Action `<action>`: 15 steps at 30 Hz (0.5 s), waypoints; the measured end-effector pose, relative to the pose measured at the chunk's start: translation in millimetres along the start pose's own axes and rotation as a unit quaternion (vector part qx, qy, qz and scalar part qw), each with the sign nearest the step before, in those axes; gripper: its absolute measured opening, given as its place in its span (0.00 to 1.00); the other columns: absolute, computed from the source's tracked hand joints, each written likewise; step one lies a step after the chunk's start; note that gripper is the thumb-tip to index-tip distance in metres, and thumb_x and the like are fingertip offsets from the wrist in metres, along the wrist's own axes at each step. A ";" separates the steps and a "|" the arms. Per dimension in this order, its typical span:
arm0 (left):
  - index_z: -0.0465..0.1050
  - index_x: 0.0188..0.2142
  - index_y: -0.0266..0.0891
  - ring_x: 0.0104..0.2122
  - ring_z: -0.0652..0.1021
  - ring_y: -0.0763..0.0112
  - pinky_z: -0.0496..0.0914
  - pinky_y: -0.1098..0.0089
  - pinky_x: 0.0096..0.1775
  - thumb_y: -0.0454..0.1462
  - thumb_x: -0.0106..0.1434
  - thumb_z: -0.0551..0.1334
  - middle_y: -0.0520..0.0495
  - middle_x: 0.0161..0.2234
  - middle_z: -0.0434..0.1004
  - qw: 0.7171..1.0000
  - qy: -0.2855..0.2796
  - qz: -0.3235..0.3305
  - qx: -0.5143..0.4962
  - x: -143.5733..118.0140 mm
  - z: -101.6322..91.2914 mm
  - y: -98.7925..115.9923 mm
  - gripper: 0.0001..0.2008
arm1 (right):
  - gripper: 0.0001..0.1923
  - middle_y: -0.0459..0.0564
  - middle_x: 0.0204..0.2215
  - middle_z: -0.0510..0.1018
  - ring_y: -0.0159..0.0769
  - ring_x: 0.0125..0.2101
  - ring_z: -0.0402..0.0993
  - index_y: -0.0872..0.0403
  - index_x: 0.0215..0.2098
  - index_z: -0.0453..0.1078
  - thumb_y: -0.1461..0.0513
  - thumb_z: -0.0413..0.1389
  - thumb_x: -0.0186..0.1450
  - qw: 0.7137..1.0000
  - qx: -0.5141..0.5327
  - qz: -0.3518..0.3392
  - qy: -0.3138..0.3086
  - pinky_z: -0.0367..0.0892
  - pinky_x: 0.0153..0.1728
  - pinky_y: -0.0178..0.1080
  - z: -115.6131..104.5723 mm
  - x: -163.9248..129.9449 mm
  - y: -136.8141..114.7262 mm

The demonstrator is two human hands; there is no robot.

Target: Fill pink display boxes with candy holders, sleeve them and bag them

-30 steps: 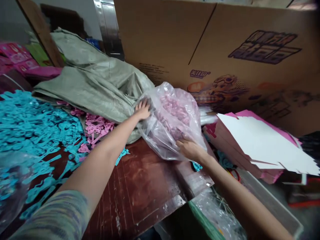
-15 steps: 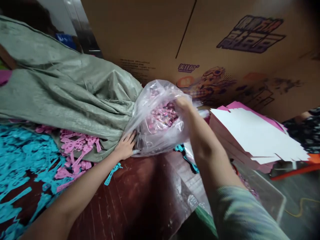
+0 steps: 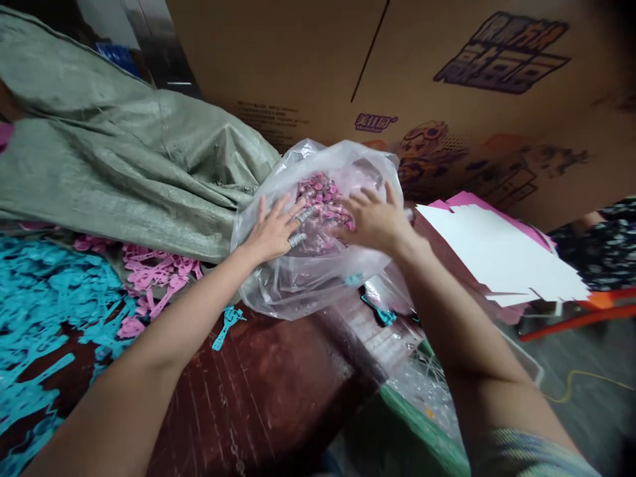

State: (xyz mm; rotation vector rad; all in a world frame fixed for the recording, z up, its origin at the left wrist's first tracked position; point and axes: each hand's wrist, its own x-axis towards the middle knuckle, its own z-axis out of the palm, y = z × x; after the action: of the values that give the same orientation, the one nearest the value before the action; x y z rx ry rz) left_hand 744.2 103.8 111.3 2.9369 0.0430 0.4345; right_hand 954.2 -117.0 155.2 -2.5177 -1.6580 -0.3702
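A clear plastic bag (image 3: 298, 285) stands with its mouth wide on the dark red table (image 3: 278, 377). Inside it lie many small pink parts (image 3: 320, 192), too small to name. My left hand (image 3: 275, 232) rests on the bag's left side at the mouth, fingers spread, with grey tape-like wraps on some fingers. Over the right part of the opening is my right hand (image 3: 375, 218), its fingers apart above the pink parts. I see nothing gripped in either hand.
A grey-green woven sack (image 3: 149, 165) lies to the left, above pink plastic pieces (image 3: 159, 271) and a pile of turquoise ones (image 3: 50, 285). Behind stands a large printed cardboard box (image 3: 308, 59). White and pink sheets (image 3: 497, 252) are stacked right; a person's patterned clothing (image 3: 611, 245) shows beyond.
My left hand has moved from the table beside the bag up onto its mouth. My right hand has drawn back from the far rim, fingers now spread. The bag's mouth is wider.
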 end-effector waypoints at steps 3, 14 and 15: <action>0.74 0.64 0.42 0.78 0.48 0.41 0.29 0.27 0.71 0.41 0.77 0.54 0.42 0.78 0.51 0.997 -0.056 -0.046 -0.013 -2.1 35.9 -2.0 0.21 | 0.48 0.70 0.74 0.60 0.69 0.73 0.55 0.53 0.76 0.59 0.37 0.60 0.69 0.998 -0.017 0.055 -0.009 0.39 0.70 0.78 34.4 -78.5 -36.3; 0.76 0.57 0.30 0.78 0.52 0.45 0.53 0.47 0.76 0.26 0.63 0.55 0.36 0.79 0.47 0.998 -0.067 -0.006 -0.016 -63.6 -15.5 42.7 0.24 | 0.44 0.61 0.80 0.47 0.61 0.78 0.43 0.48 0.81 0.48 0.42 0.54 0.74 0.995 0.026 0.072 -0.062 0.42 0.74 0.68 -12.4 -130.7 -66.3; 0.77 0.56 0.32 0.76 0.58 0.47 0.56 0.49 0.75 0.27 0.65 0.56 0.36 0.78 0.50 0.998 -0.058 0.020 -0.031 -85.8 -26.3 50.5 0.22 | 0.41 0.59 0.79 0.50 0.58 0.78 0.44 0.48 0.80 0.51 0.43 0.52 0.75 0.997 0.011 0.075 -0.026 0.41 0.75 0.66 -26.4 -145.8 -58.7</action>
State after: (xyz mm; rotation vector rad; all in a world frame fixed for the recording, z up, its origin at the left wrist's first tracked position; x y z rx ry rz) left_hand 654.6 53.9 120.4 2.9006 -0.0428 0.2657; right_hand 841.8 -229.0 140.3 -2.6357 -1.4701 -0.2730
